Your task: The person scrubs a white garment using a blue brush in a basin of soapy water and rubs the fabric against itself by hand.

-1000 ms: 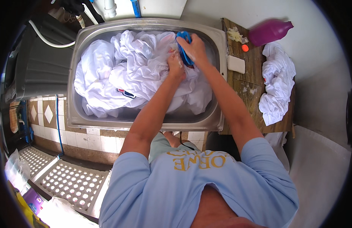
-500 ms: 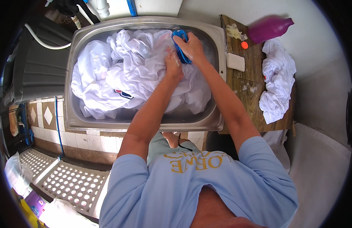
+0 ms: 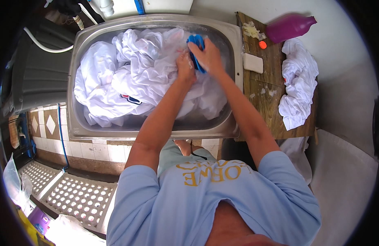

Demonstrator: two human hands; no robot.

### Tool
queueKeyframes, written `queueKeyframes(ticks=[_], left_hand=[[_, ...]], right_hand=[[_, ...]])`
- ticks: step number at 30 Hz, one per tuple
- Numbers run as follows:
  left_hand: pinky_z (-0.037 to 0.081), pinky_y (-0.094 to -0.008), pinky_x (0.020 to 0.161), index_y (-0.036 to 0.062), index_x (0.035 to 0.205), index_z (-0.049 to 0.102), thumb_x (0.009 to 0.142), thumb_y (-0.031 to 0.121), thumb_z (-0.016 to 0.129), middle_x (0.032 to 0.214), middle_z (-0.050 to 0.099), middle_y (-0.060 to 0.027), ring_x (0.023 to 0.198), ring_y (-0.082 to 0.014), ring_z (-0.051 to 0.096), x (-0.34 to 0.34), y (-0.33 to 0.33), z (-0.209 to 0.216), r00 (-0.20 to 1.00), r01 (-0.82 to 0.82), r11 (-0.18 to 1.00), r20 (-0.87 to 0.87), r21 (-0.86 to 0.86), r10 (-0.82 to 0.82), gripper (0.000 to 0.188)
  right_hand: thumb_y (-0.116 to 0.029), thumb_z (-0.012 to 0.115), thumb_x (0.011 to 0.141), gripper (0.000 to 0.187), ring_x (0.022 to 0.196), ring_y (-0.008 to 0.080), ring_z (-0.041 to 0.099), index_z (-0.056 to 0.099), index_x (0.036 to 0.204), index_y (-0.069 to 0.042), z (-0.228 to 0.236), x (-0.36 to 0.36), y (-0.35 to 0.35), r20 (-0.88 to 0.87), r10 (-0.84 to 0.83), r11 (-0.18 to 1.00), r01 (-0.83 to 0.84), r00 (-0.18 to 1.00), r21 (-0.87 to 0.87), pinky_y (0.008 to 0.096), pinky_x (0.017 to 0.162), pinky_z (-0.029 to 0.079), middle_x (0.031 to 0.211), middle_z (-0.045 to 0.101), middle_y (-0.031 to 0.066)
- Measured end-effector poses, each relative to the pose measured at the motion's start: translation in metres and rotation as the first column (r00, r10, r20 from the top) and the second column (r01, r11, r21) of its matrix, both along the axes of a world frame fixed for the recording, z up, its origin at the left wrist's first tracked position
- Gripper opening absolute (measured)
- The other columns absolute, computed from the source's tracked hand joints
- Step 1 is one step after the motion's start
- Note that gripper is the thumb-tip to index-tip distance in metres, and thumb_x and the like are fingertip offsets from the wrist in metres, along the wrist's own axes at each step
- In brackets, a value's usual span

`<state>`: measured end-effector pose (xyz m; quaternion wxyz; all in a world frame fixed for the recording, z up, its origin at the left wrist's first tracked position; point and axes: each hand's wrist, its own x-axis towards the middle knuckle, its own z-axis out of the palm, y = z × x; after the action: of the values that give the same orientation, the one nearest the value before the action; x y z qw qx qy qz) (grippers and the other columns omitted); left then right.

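Note:
A steel sink (image 3: 156,131) holds a heap of wet white laundry (image 3: 128,78). My right hand (image 3: 209,57) is closed around a blue scrubbing brush (image 3: 194,41) and presses it onto the cloth near the sink's far right side. My left hand (image 3: 184,67) lies just left of it, gripping and pinning down a bunch of the same white cloth. Both forearms reach up from the lower edge across the sink's front rim.
Right of the sink stands a wooden board (image 3: 267,90) with a white soap bar (image 3: 253,63), an orange cap (image 3: 262,44), a purple bottle (image 3: 288,27) lying on its side and wrung white cloth (image 3: 297,82). A dark bin (image 3: 38,78) stands left; perforated white crates (image 3: 70,197) lie below.
Both hands have stayed on the same spot of cloth; the brush shifted slightly back and forth under my right hand.

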<state>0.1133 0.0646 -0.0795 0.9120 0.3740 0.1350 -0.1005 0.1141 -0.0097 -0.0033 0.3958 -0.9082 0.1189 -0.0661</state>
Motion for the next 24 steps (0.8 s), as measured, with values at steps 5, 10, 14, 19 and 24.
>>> queueKeyframes(ticks=[5, 10, 14, 19, 24], left_hand=[[0.049, -0.0311, 0.059, 0.0018, 0.092, 0.058, 0.093, 0.014, 0.041, 0.082, 0.060, -0.0054, 0.072, -0.0151, 0.059, 0.008, 0.018, 0.001, 0.999, -0.014, 0.999, -0.035, -0.036, 0.012, 0.021], [0.048, -0.0311, 0.059, 0.0026, 0.090, 0.058, 0.092, 0.014, 0.043, 0.080, 0.060, -0.0051, 0.071, -0.0155, 0.059, 0.004, -0.008, 0.009, 0.999, -0.051, 0.997, 0.011, -0.059, 0.052, 0.019], [0.051, -0.0321, 0.057, 0.0044, 0.089, 0.057, 0.093, 0.015, 0.040, 0.080, 0.059, -0.0066, 0.067, -0.0175, 0.060, 0.006, 0.006, -0.003, 0.995, 0.044, 0.998, -0.082, -0.044, -0.047, 0.020], [0.049, -0.0322, 0.057, 0.0053, 0.082, 0.055, 0.090, 0.014, 0.045, 0.076, 0.057, -0.0052, 0.066, -0.0157, 0.059, 0.011, 0.015, -0.009, 0.999, 0.040, 0.998, -0.034, -0.055, -0.042, 0.016], [0.049, -0.0303, 0.064, 0.0018, 0.090, 0.059, 0.091, 0.014, 0.044, 0.082, 0.060, -0.0072, 0.070, -0.0163, 0.059, 0.006, -0.009, 0.016, 0.998, -0.019, 0.996, -0.067, -0.085, 0.013, 0.020]], right_hand=[[-0.049, 0.064, 0.075, 0.053, 0.071, 0.0357, 0.061, 0.056, 0.080, 0.003, -0.017, -0.052, 0.005, -0.008, 0.087, 0.983, -0.085, 0.996, 0.162, 0.0402, 0.066, 0.047, 0.076, 0.063, 0.0213], [-0.046, 0.067, 0.075, 0.048, 0.066, 0.0286, 0.057, 0.054, 0.078, 0.000, -0.007, 0.015, -0.010, 0.043, 0.002, 1.000, -0.001, 0.999, -0.027, 0.0376, 0.063, 0.046, 0.071, 0.059, 0.0167], [-0.042, 0.070, 0.075, 0.044, 0.062, 0.0182, 0.050, 0.051, 0.074, -0.002, -0.009, -0.018, -0.001, -0.005, 0.035, 0.999, -0.035, 0.999, 0.016, 0.0338, 0.061, 0.044, 0.069, 0.055, 0.0119], [-0.045, 0.069, 0.074, 0.047, 0.063, 0.0193, 0.051, 0.052, 0.073, -0.001, -0.009, -0.039, 0.004, 0.019, 0.060, 0.992, -0.062, 0.998, 0.111, 0.0339, 0.061, 0.044, 0.069, 0.056, 0.0132], [-0.050, 0.066, 0.074, 0.053, 0.059, 0.0259, 0.050, 0.050, 0.070, 0.000, -0.011, 0.017, -0.012, 0.015, -0.043, 0.999, 0.043, 0.999, 0.010, 0.0361, 0.061, 0.044, 0.067, 0.056, 0.0183]])
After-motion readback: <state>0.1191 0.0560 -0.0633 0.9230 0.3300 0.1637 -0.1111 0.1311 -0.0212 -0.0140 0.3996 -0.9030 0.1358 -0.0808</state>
